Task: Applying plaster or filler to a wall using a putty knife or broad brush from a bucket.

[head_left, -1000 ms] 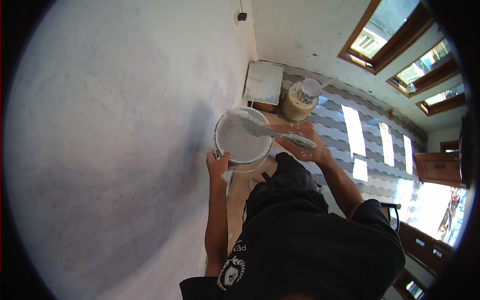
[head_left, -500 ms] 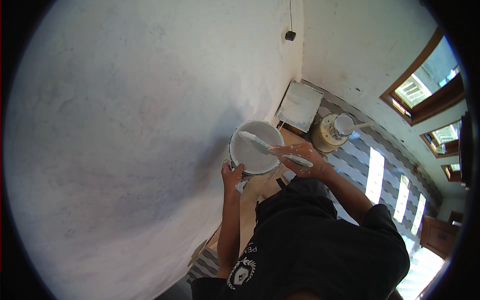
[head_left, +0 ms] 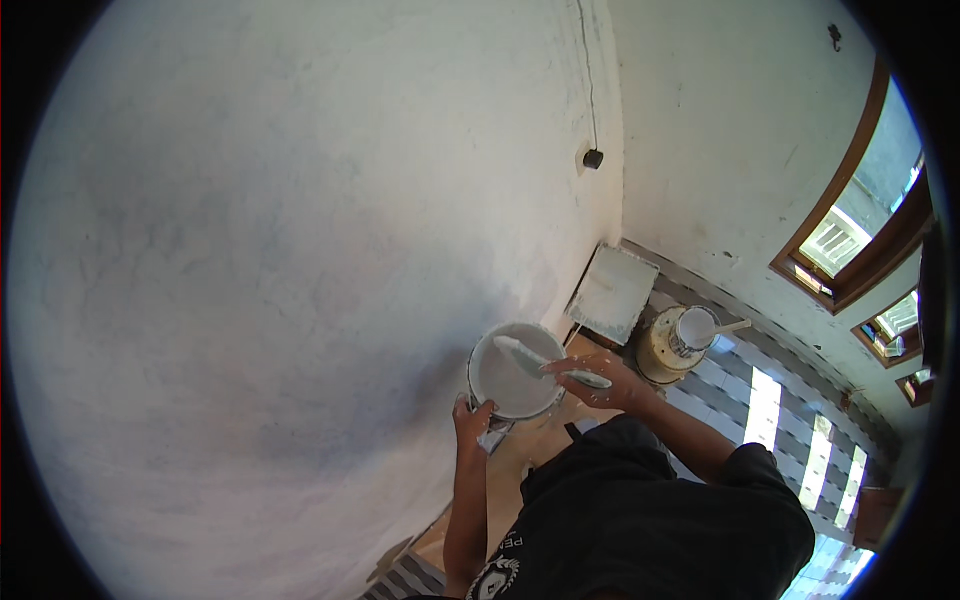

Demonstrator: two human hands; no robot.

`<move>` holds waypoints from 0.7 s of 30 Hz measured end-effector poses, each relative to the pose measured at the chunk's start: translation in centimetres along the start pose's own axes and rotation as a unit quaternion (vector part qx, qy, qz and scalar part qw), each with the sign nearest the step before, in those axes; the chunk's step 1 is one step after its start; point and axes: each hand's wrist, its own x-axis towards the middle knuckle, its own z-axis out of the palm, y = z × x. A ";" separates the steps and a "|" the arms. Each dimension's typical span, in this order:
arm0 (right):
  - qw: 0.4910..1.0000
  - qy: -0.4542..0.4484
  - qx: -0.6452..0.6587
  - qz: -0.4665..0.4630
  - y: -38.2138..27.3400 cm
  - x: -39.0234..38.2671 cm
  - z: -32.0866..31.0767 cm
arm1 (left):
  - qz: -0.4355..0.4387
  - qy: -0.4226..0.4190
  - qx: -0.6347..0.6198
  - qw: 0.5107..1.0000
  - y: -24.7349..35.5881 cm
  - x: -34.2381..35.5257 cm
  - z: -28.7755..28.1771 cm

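Freshly skimmed pale plaster wall (head_left: 300, 250) fills the left. At its foot, the left hand (head_left: 472, 418) grips the near rim of a round white bucket of filler (head_left: 515, 372), while the right hand (head_left: 608, 380) is closed on a broad putty knife (head_left: 545, 362) laid across it. Best to keep the bucket braced and load the blade evenly, scraping excess on the rim.

View tilted further up the wall (head_left: 300, 250), more wall, less floor (head_left: 760, 400)

White bucket (head_left: 512, 372), black shirt (head_left: 650, 510), grey-white checked floor (head_left: 790, 400)
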 end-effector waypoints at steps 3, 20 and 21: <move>0.998 0.009 -0.002 -0.070 1.3 0.6 -0.2 | -0.016 -0.007 -0.046 0.999 -1.4 0.9 -0.1; 0.995 0.008 0.096 0.002 4.8 0.9 -1.9 | -0.038 -0.040 -0.084 0.995 1.2 0.1 0.2; 0.977 0.011 0.211 0.023 4.7 0.6 -1.7 | -0.033 0.014 -0.092 0.995 1.3 -0.5 0.7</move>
